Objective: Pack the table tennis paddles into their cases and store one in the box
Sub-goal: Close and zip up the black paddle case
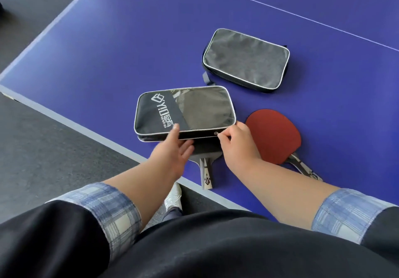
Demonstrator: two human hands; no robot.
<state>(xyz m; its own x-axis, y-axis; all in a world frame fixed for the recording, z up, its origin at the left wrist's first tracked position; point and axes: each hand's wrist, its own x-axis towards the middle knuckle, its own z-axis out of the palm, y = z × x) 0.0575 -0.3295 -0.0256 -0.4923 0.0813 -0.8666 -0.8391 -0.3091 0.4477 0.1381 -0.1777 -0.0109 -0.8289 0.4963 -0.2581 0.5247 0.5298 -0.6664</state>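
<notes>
A black and grey paddle case with white lettering [185,110] lies near the table's front edge. A dark paddle [205,156] sits partly beneath it, handle toward me. My left hand [172,150] rests on the case's near edge, thumb on top. My right hand [237,143] pinches the zipper pull at the case's near right corner. A red paddle [275,135] lies flat just right of my right hand, its handle partly behind my forearm. A second grey case [246,60] lies closed farther back. No box is in view.
The blue table tennis table [108,61] has a white border; its front edge runs diagonally from the far left toward me. Grey floor lies to the left. A white shoe [173,197] shows below the table edge.
</notes>
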